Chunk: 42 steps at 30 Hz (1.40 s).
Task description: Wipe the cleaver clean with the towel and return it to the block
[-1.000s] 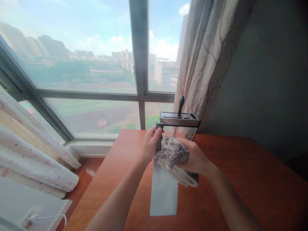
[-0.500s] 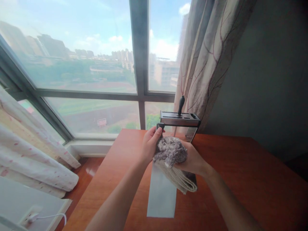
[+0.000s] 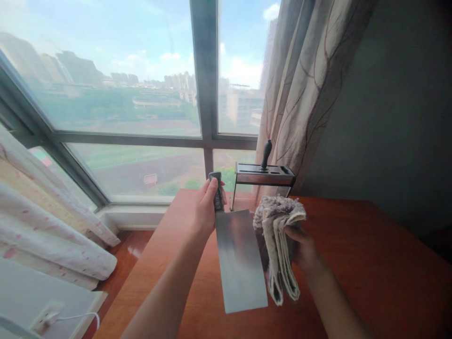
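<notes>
Left hand (image 3: 207,203): gripping cleaver (image 3: 242,263) by the handle
Right hand (image 3: 300,242): holding folded cloth (image 3: 277,252), just right of cleaver
Metal stand (image 3: 264,176): upright, far on table (image 3: 353,273)
Window (image 3: 141,113): far, beyond table
Curtains (image 3: 300,70): left and right

A big, bright window (image 3: 134,108) is past the left hand (image 3: 207,202). Past the right hand (image 3: 302,245) are a twig-patterned curtain (image 3: 303,84) and dark wall (image 3: 391,127). A brown wooden surface (image 3: 363,245) is below both, a spotted curtain (image 3: 52,223) to their left.
</notes>
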Each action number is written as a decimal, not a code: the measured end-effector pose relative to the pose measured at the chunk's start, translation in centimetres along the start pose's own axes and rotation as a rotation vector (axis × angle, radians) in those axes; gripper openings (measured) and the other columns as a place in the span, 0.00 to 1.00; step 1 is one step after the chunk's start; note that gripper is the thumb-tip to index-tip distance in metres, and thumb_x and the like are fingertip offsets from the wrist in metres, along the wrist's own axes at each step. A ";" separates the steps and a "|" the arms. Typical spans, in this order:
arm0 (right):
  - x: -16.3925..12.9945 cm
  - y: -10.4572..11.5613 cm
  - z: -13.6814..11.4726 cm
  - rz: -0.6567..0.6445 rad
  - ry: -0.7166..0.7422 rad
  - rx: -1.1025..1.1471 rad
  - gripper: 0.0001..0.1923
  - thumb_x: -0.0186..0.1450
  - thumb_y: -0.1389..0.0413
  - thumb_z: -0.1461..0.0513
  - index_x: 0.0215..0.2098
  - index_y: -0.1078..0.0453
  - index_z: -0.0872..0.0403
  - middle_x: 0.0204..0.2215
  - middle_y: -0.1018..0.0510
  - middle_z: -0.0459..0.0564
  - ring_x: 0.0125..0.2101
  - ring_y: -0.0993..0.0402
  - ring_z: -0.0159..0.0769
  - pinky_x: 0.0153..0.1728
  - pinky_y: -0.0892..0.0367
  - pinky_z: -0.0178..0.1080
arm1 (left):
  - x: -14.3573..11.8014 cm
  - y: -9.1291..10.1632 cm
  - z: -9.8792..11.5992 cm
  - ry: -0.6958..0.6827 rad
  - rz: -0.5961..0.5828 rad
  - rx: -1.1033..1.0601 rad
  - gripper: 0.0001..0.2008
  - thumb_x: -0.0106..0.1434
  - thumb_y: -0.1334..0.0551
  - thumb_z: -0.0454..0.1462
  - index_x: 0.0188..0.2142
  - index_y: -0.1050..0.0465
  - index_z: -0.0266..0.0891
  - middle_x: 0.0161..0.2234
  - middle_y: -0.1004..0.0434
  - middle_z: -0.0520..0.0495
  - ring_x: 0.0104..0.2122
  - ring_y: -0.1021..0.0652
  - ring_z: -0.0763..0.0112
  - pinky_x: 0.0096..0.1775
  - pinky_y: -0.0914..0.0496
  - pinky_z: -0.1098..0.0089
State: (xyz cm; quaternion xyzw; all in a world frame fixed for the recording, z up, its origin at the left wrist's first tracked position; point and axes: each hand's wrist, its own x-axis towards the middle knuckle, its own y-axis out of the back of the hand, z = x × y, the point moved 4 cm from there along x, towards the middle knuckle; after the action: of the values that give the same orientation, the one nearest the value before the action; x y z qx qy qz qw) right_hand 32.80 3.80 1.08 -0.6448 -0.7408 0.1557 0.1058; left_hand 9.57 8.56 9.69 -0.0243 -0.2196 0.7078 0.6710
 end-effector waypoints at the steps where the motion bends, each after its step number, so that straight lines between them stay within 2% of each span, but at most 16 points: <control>1: -0.1 0.2 0.5 0.010 -0.023 0.015 0.22 0.51 0.37 0.47 0.39 0.28 0.50 0.34 0.19 0.51 0.35 0.22 0.49 0.38 0.30 0.49 | 0.0 0.0 0.1 -0.004 -0.007 0.011 0.17 0.63 0.44 0.51 0.34 0.34 0.38 0.16 0.35 0.55 0.15 0.36 0.77 0.18 0.45 0.76; 3: -0.4 -0.1 1.2 -0.016 -0.071 0.021 0.23 0.51 0.39 0.46 0.39 0.28 0.50 0.33 0.19 0.51 0.33 0.22 0.49 0.34 0.30 0.48 | -0.1 -0.2 0.1 -0.007 -0.018 0.033 0.17 0.64 0.44 0.51 0.34 0.34 0.39 0.16 0.34 0.55 0.15 0.36 0.77 0.18 0.44 0.76; 5: -0.7 -1.6 1.4 -0.118 -0.121 0.034 0.24 0.50 0.37 0.48 0.40 0.29 0.50 0.34 0.20 0.51 0.33 0.23 0.47 0.33 0.31 0.45 | -0.3 -0.5 -0.2 -0.013 -0.012 0.054 0.17 0.63 0.43 0.51 0.34 0.34 0.39 0.16 0.34 0.55 0.14 0.36 0.77 0.18 0.43 0.76; 8: -0.9 -4.5 0.8 -0.260 -0.162 0.002 0.24 0.49 0.33 0.54 0.43 0.29 0.52 0.38 0.21 0.49 0.36 0.24 0.43 0.38 0.31 0.41 | -0.8 -1.1 -0.7 -0.044 0.043 0.096 0.17 0.63 0.43 0.51 0.32 0.34 0.39 0.16 0.34 0.55 0.15 0.35 0.77 0.18 0.42 0.76; 11: -0.6 -6.0 0.2 -0.211 -0.141 -0.099 0.26 0.49 0.31 0.56 0.44 0.30 0.52 0.38 0.21 0.47 0.38 0.25 0.41 0.42 0.32 0.40 | -1.1 -1.5 -0.8 -0.085 0.104 0.121 0.18 0.63 0.43 0.51 0.32 0.33 0.39 0.17 0.33 0.55 0.16 0.34 0.77 0.19 0.41 0.76; 15: -0.3 -5.9 0.2 -0.167 -0.093 -0.191 0.23 0.49 0.31 0.55 0.39 0.29 0.54 0.35 0.22 0.47 0.36 0.26 0.40 0.40 0.32 0.39 | -0.9 -0.9 -0.1 -0.117 0.154 0.135 0.17 0.63 0.43 0.51 0.33 0.31 0.38 0.16 0.33 0.55 0.15 0.34 0.77 0.19 0.43 0.76; 22: -0.6 -5.1 1.0 -0.297 -0.140 -0.231 0.23 0.49 0.31 0.56 0.39 0.29 0.56 0.32 0.23 0.45 0.32 0.28 0.35 0.37 0.35 0.36 | 0.1 1.3 1.1 -0.223 0.279 0.099 0.16 0.64 0.43 0.48 0.34 0.31 0.37 0.16 0.33 0.55 0.17 0.34 0.77 0.21 0.41 0.76; 25: -0.3 -5.4 0.7 -0.325 -0.124 -0.248 0.21 0.50 0.31 0.54 0.37 0.27 0.57 0.32 0.23 0.45 0.32 0.28 0.36 0.37 0.35 0.36 | -0.2 0.9 0.7 -0.202 0.257 0.100 0.17 0.64 0.44 0.49 0.33 0.31 0.37 0.16 0.34 0.55 0.16 0.34 0.77 0.21 0.41 0.76; 30: 0.3 -5.8 -0.6 -0.243 -0.085 -0.212 0.21 0.52 0.33 0.53 0.38 0.27 0.55 0.34 0.22 0.46 0.34 0.27 0.37 0.39 0.34 0.37 | -1.3 -1.4 -0.9 -0.097 0.117 0.095 0.17 0.63 0.43 0.51 0.35 0.32 0.39 0.17 0.33 0.55 0.16 0.33 0.76 0.19 0.41 0.76; 33: 0.4 -5.9 -1.0 -0.208 -0.083 -0.196 0.20 0.52 0.33 0.53 0.38 0.27 0.54 0.33 0.22 0.45 0.34 0.27 0.37 0.39 0.34 0.37 | -1.6 -1.9 -1.2 -0.100 0.104 0.098 0.18 0.63 0.43 0.52 0.35 0.32 0.39 0.18 0.32 0.55 0.16 0.31 0.76 0.19 0.41 0.75; 38: 0.2 -5.7 -0.1 -0.160 -0.083 -0.185 0.22 0.51 0.32 0.53 0.40 0.29 0.55 0.35 0.22 0.46 0.35 0.27 0.38 0.41 0.34 0.38 | -1.4 -1.4 -0.6 -0.115 0.130 0.123 0.17 0.63 0.43 0.50 0.34 0.32 0.38 0.16 0.33 0.55 0.15 0.34 0.77 0.19 0.42 0.76; 42: -0.4 -5.6 0.9 -0.209 -0.097 -0.239 0.21 0.51 0.32 0.54 0.38 0.29 0.55 0.34 0.23 0.46 0.35 0.28 0.37 0.40 0.34 0.38 | -0.8 0.1 0.2 -0.163 0.207 0.114 0.16 0.65 0.44 0.48 0.34 0.31 0.37 0.16 0.32 0.54 0.16 0.35 0.77 0.20 0.43 0.76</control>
State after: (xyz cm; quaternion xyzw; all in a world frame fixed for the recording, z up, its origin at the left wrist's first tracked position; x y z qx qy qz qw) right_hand 27.30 2.68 2.30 -0.5641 -0.8212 0.0857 0.0082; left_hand 9.53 7.76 9.68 0.0489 -0.2290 0.7843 0.5745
